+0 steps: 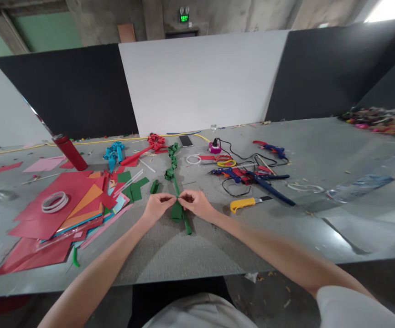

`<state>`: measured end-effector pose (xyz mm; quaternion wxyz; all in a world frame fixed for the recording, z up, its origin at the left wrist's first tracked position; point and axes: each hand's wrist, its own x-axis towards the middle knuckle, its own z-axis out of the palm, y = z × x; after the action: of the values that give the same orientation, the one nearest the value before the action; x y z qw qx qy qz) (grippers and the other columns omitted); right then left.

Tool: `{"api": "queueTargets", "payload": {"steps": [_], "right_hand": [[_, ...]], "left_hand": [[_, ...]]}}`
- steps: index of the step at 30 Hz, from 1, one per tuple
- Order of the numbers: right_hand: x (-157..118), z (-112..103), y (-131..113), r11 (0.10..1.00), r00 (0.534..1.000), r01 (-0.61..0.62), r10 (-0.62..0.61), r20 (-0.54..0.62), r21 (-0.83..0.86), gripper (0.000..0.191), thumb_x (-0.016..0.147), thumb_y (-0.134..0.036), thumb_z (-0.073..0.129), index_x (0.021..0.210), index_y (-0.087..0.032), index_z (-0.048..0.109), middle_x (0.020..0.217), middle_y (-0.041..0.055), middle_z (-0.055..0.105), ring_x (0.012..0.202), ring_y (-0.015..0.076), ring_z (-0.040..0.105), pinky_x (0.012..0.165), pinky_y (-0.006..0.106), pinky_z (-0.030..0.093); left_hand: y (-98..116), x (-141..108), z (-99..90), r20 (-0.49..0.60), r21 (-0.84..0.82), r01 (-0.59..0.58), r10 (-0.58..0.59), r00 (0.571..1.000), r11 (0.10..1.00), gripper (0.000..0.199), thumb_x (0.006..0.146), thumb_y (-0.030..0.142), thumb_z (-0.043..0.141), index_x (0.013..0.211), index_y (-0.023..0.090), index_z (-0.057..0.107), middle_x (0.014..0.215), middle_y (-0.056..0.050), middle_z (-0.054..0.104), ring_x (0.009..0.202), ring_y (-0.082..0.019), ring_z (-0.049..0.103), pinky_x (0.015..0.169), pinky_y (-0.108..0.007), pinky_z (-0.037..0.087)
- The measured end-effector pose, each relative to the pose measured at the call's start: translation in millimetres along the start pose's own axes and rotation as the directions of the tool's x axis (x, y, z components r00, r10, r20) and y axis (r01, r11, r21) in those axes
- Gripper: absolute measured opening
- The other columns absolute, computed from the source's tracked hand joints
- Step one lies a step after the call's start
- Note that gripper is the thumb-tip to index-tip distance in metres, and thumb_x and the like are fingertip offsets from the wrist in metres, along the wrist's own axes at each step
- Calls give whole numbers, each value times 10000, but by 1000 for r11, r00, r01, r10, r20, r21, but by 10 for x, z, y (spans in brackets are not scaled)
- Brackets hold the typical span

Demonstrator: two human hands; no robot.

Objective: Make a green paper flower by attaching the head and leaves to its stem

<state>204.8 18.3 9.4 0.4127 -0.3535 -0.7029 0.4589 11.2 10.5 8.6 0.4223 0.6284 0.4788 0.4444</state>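
A green paper flower stalk lies in front of me, with a slim rolled stem [187, 225] and curled green paper blossoms [171, 162] along its far part. My left hand [159, 205] pinches the top of a green paper piece [176, 214] against the stem, fingertips pressed together. From the other side my right hand [197, 204] pinches at the same spot, its fingertips nearly touching the left ones. The exact join under the fingers is hidden. Just beyond my left hand rests a small green paper roll [154, 187].
Coloured paper sheets [77, 196] with a tape roll [54, 202] spread at left. A red bottle [70, 152] stands behind them. Red [156, 141] and blue paper flowers [114, 152] lie farther back. At right are a yellow-handled knife [243, 204], glue guns [230, 173] and cords.
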Motion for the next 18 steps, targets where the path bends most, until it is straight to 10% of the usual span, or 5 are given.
{"api": "queueTargets", "payload": {"steps": [18], "right_hand": [[-17, -28, -43, 976, 995, 96, -98, -4, -194, 223, 922, -400, 552, 863, -196, 617, 720, 3, 624, 655, 143, 590, 632, 247, 466]], "left_hand": [[72, -19, -13, 76, 105, -82, 75, 994, 991, 220, 799, 350, 661, 814, 147, 743, 765, -58, 736, 698, -182, 656, 622, -252, 476]]}}
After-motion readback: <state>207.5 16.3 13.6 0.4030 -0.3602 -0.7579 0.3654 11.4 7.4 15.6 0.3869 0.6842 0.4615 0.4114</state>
